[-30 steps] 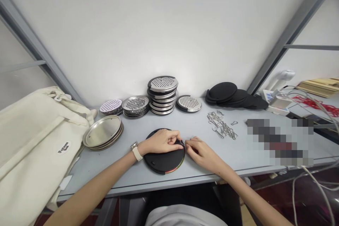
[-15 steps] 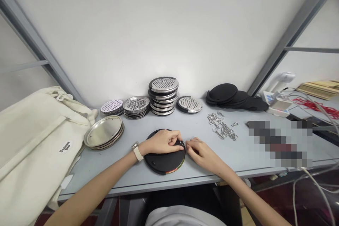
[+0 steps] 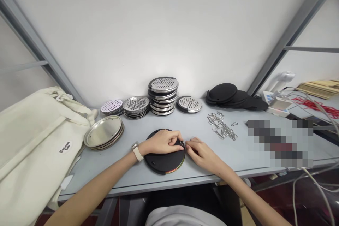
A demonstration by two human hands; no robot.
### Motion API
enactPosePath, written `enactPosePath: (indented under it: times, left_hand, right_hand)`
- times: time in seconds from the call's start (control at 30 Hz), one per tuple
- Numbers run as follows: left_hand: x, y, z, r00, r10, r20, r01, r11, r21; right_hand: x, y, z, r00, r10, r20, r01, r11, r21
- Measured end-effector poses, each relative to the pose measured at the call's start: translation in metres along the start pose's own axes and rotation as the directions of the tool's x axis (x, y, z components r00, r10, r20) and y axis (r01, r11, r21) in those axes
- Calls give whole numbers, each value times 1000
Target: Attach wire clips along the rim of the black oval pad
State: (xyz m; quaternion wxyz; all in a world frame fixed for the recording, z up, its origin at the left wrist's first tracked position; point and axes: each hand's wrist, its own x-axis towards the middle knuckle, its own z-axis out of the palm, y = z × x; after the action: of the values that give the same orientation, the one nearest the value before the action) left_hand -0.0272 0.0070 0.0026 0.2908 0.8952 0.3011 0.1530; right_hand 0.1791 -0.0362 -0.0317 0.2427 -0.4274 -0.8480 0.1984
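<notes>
A round black disc (image 3: 165,164), with a red-to-green coloured strip along its near right rim, lies on the table in front of me. My left hand (image 3: 164,142) rests across it, thumb and forefinger curled together at its right edge. Right there shows a small shiny metal clip (image 3: 182,142), mostly covered by fingers. From the right, my right hand (image 3: 199,152) meets it with fingers pinched on the clip's end. Loose metal clips (image 3: 222,127) of a similar look lie in a pile to the right.
Along the wall stand a tall stack of round graters (image 3: 164,95), a lower grater stack (image 3: 136,106) and a single grater (image 3: 190,104). Metal lids (image 3: 103,132) and a cream bag (image 3: 39,148) are at left. Black discs (image 3: 224,93) overlap at back right, near cables (image 3: 315,180).
Both hands stay at the disc's right edge with almost no movement. The metal clip shows slightly more between the fingertips.
</notes>
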Motion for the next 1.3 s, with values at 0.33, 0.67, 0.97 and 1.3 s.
enactPosePath:
  times: [0.33, 0.67, 0.97, 1.3]
  left_hand:
    - [0, -2, 0, 1000, -2, 9, 3, 999, -37]
    - [0, -2, 1, 1000, 14, 7, -14, 999, -41]
    - [0, 0, 0, 1000, 4, 12, -3, 1000, -28]
    - [1, 0, 1, 1000, -3, 5, 3, 1000, -19]
  right_hand:
    - [0, -1, 1, 1000, -1, -7, 1, 1000, -24]
    - [-1, -6, -2, 999, 37, -29, -37, 999, 4]
    - [0, -4, -1, 1000, -9, -26, 8, 1000, -24]
    - [-1, -2, 0, 1000, -10, -20, 9, 999, -51]
